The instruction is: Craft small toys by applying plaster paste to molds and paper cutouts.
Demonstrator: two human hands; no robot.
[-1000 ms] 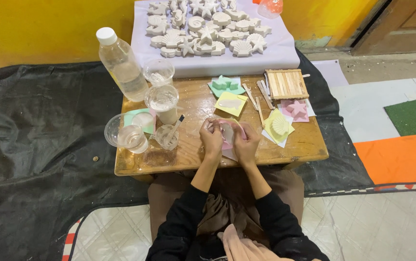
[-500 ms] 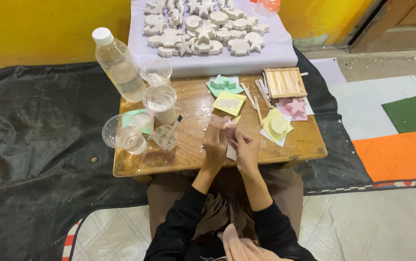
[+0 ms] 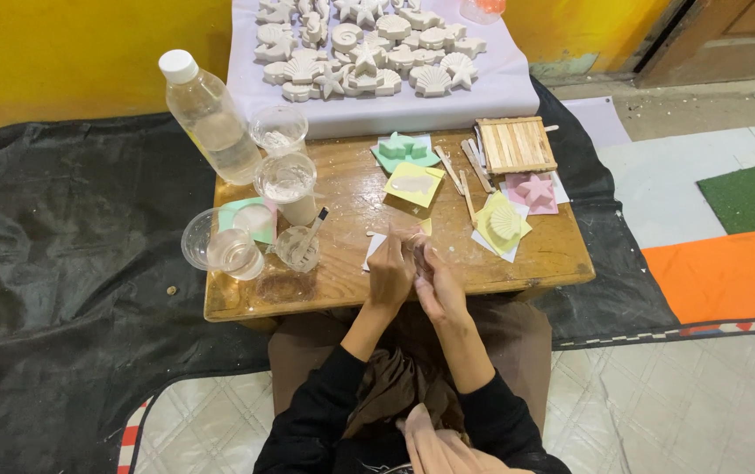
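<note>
The person sits at a low wooden bench (image 3: 342, 281) and holds a small pale mould (image 3: 418, 252) between both hands, just above the bench's near edge. The left hand (image 3: 390, 274) and the right hand (image 3: 434, 285) touch each other, and each grip is closed around the small piece. Most of it is hidden by the fingers, so its shape is hard to tell. It looks light and a bit bendy, like the yellow mould (image 3: 413, 183) and the pink mould (image 3: 533, 190) lying flat nearby. If white plaster sits inside, that part is probably stiff and could snap, so holding the soft edges seems safest. A big clear bottle (image 3: 211, 118) and plastic cups (image 3: 287, 180) stand to the left. Many white shell and star casts (image 3: 368, 48) lie on a pale cloth behind
</note>
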